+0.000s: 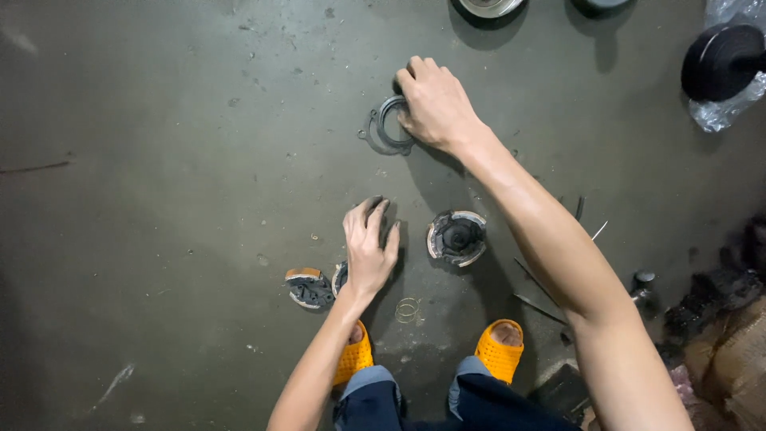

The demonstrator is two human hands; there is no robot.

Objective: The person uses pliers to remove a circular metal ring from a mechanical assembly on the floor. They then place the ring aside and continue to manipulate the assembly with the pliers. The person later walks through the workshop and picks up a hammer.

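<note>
The flat metal ring plate (385, 126) lay on the concrete floor (159, 160) toward its far edge, and the right hand (435, 104) curled over the plate's right side, fingertips seemingly pinching its rim, though the grip was partly hidden. Nearer, the left hand (369, 247) pressed flat with fingers spread, over a dark part. A round clutch assembly (457, 237) sat just beside it; a loose shoe (307, 287) lay nearby. This looked like parts being sorted; lifting the plate would need a firm rim grip.
</note>
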